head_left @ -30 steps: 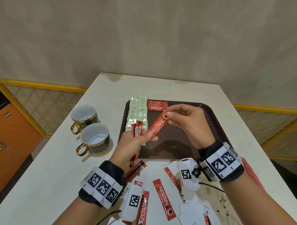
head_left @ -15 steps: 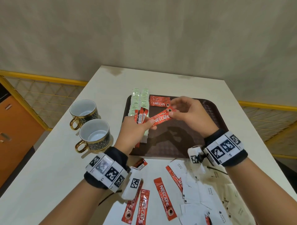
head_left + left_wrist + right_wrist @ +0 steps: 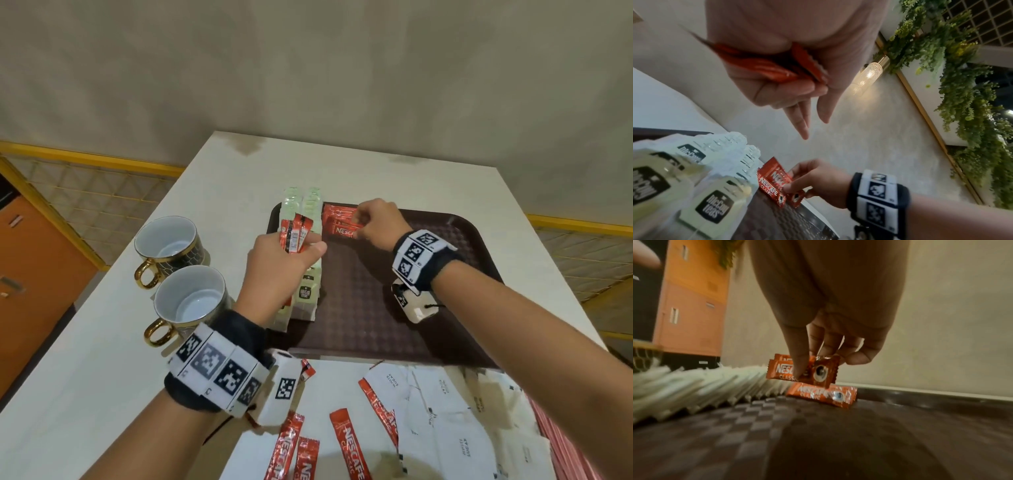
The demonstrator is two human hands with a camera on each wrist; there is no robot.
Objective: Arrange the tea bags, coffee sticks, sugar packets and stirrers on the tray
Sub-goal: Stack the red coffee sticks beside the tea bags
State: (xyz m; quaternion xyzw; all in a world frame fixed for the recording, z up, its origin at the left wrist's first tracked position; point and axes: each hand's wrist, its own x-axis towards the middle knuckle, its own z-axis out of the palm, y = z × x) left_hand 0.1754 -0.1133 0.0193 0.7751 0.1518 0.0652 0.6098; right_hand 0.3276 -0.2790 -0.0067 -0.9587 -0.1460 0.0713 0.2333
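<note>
A brown tray lies on the white table, with two rows of tea bags along its left side. My left hand hovers over the tea bags and grips a bunch of red coffee sticks; in the left wrist view the bunch lies in the curled fingers. My right hand is at the tray's back left and pinches one coffee stick by its end. That stick hangs just above another stick lying on the tray, right beside the tea bags.
Two gold-handled cups stand left of the tray. Loose coffee sticks and several white sugar packets are scattered on the table in front of the tray. A pinkish stack lies at the right edge.
My right hand drew one coffee stick out of the left hand's bunch and carried it down to the tray's back left corner. The left hand kept its bunch.
</note>
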